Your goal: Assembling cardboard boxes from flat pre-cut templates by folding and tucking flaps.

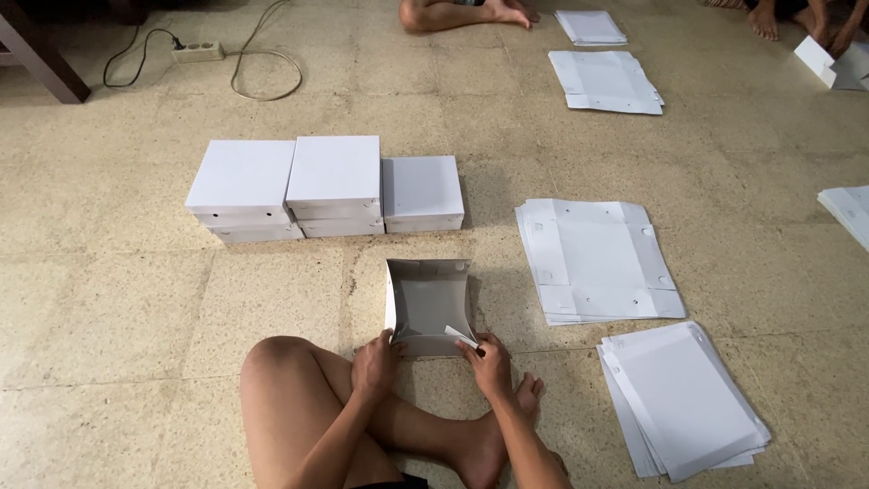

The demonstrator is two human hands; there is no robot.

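Box half folded on the floor
Left hand (374,364) and right hand (489,360) pinch the open box (427,303); finished boxes (330,186) stacked, flat blanks (597,258) remain.

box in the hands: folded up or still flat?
Partly folded. The white box has its side walls raised and is open on top and empty; left hand and right hand grip its near end.

Co-workers (457,13) cropped (legs only), top-left furniture (36,54) perhaps a table
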